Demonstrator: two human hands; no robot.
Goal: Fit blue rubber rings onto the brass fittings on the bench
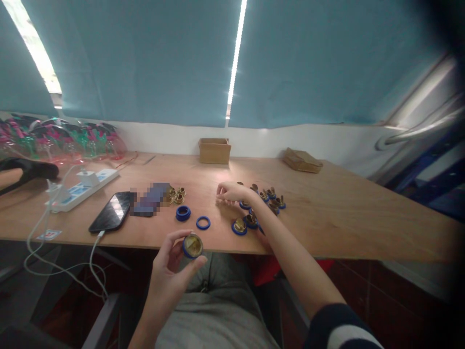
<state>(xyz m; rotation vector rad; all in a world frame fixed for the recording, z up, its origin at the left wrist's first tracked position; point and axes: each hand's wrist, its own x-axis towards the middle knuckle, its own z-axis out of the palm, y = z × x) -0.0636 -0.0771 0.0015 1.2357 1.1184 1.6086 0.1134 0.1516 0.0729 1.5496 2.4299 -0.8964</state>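
Note:
My left hand (pixel 172 269) is raised over my lap, below the table edge. Its thumb and fingers pinch a round brass part with a blue ring (pixel 193 245) around it. My right hand (pixel 229 192) reaches out over the wooden table (pixel 327 213), fingers curled together beside a cluster of brass parts fitted with blue rings (pixel 263 203). What its fingertips hold, if anything, is too small to see. A stack of blue rings (pixel 183 213) and a single blue ring (pixel 203 222) lie near the front edge. Bare brass parts (pixel 176 195) sit further left.
A black phone (pixel 111 211) on a white cable lies at the left, by a white power strip (pixel 82 189). A small cardboard box (pixel 214 150) and a brown paper packet (pixel 302 160) stand at the back. Plastic-wrapped colourful items (pixel 65 140) line the far left.

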